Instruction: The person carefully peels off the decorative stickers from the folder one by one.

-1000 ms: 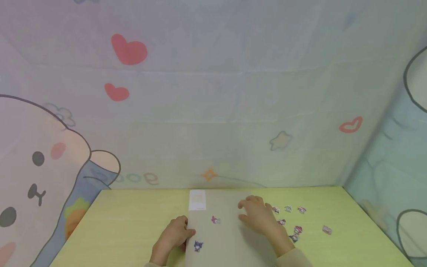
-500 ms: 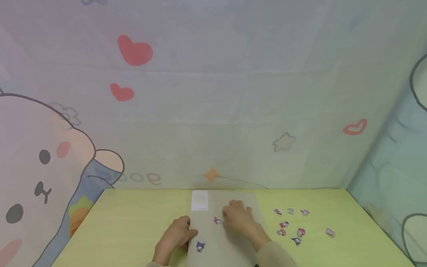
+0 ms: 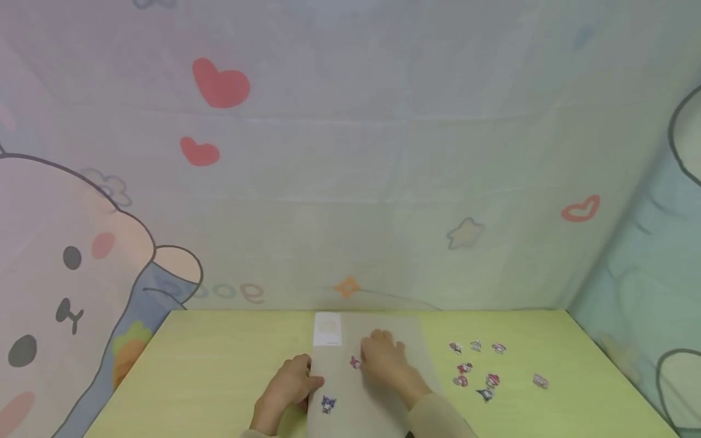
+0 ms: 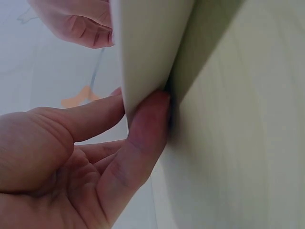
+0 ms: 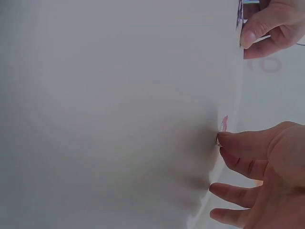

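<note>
A pale beige flat slab [image 3: 339, 420], like a thick book or shallow box, lies on the table with a white card-like patch [image 3: 327, 329] at its far left corner. My left hand [image 3: 288, 384] grips its left edge; the thumb is on top and a finger is against the side, as the left wrist view shows. A pink-and-white character sticker [image 3: 355, 362] lies on the slab, partly covered by my right hand [image 3: 385, 359]. In the right wrist view the right thumb touches that sticker [image 5: 223, 125], with the other fingers extended. A purple character sticker [image 3: 328, 404] lies nearer me.
Several character stickers [image 3: 492, 380] are scattered on the yellow table [image 3: 235, 359] right of the slab. One sticker [image 3: 540, 381] lies farther right, apart from the others. A printed cloth backdrop [image 3: 339, 243] hangs behind the table's far edge.
My right hand has moved left over the slab onto the pink sticker, uncovering stickers on the right. The left hand keeps its place at the edge. The head view has shifted slightly.
</note>
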Available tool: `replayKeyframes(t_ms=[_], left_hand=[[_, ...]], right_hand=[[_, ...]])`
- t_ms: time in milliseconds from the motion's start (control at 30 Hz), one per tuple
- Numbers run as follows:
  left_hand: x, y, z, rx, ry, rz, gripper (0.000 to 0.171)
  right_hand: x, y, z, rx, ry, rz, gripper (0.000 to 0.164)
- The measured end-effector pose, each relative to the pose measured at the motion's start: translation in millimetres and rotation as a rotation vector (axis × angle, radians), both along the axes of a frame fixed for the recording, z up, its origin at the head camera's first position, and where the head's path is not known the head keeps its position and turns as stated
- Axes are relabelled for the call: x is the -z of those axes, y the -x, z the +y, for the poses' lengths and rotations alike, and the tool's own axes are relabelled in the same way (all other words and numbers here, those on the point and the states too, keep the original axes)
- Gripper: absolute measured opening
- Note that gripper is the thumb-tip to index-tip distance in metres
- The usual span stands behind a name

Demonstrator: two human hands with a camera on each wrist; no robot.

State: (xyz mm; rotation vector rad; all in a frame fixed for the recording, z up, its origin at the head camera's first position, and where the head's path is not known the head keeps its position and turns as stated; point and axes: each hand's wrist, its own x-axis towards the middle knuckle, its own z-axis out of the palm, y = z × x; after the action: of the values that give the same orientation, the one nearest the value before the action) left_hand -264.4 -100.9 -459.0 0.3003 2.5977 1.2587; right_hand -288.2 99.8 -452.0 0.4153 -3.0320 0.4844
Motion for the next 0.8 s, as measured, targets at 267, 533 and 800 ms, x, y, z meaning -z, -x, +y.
replayKeyframes(t_ms=[267,533,800], left_hand=[[1.1,0.0,-1,0.006,0.0,0.012,0.029],[0.8,-0.4,-1,0.019,-0.002,0.017,0.031],[1.0,0.7,-1,0.014,0.011,0.015,0.032]], right_hand=[[1.3,4.8,-3,0.011,-0.029,-0.004,0.012],[-3.2,2.6,-5,0.02,-0.042,0.003,0.016],[-11.4,-5.1,-6,0.001,-0.043,0.044,0.012]])
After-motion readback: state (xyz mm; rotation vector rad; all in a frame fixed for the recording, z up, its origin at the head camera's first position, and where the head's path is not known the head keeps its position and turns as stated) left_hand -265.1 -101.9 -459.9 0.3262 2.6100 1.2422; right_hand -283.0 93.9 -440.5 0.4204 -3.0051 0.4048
